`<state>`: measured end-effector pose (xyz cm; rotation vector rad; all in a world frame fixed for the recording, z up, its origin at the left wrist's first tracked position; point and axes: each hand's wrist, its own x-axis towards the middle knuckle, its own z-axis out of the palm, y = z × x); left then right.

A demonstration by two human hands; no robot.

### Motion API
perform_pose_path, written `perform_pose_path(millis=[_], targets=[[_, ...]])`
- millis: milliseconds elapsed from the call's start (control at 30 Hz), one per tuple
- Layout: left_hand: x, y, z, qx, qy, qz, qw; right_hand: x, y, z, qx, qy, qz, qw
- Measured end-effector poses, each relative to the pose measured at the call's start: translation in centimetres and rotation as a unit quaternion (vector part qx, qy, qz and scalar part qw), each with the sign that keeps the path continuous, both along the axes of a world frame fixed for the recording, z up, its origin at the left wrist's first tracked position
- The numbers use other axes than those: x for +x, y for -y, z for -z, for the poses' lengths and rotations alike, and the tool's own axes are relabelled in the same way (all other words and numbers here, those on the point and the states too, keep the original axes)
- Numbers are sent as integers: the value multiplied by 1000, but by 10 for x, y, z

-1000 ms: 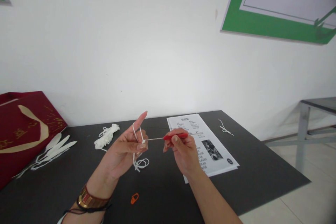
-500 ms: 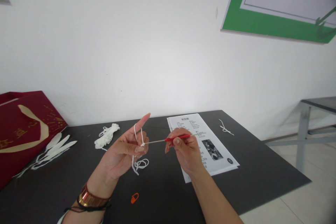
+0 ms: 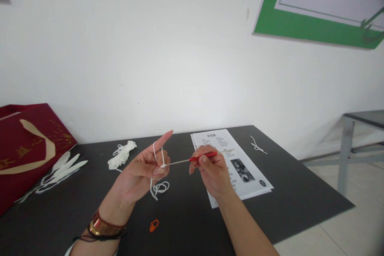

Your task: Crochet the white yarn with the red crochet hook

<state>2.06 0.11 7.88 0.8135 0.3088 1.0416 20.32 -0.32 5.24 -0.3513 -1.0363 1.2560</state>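
Clip: an orange plastic loop-shaped clip [image 3: 154,225] lies nearest, black surface stretching from it to the right forearm.
Left: the left hand [image 3: 139,174] pinches a small white yarn knot [image 3: 163,166]; yarn loops round its raised index finger.
Right: the right hand [image 3: 213,172] grips a red-handled metal crochet hook [image 3: 203,157] like a pen.
Hook: above the worktop [image 3: 303,204], between the 2 hands; long axis nearly level, shaft pointing left and slightly down to the knot.
Bag: dark-red, gold-printed [image 3: 27,140], at left; its writing is illegible.
Sheet: white printed paper [image 3: 216,138], partly behind the right hand; heading and rows too small to read surely.
Edges: worktop's right side slants away; its far side runs along the white wall [image 3: 186,68].
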Motion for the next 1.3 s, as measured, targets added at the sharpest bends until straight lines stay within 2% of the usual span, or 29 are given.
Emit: perform_pose_path(millis=[400,700,1000,1167,1300], targets=[[0,0,0,-2,-11,-5,1000,-1,0,0,-2,-5,-4,1000],[1,1,1,13,-29,-14,999,0,0,1,1,11,19,1000],[0,-1,3,34,-57,-23,998,-3,1,0,-10,-5,11,1000],[3,1,2,64,-112,-59,990,-6,1,4,-38,-23,-7,999],[11,5,0,101,-172,-148,969,-10,2,5,-92,-10,-16,996]])
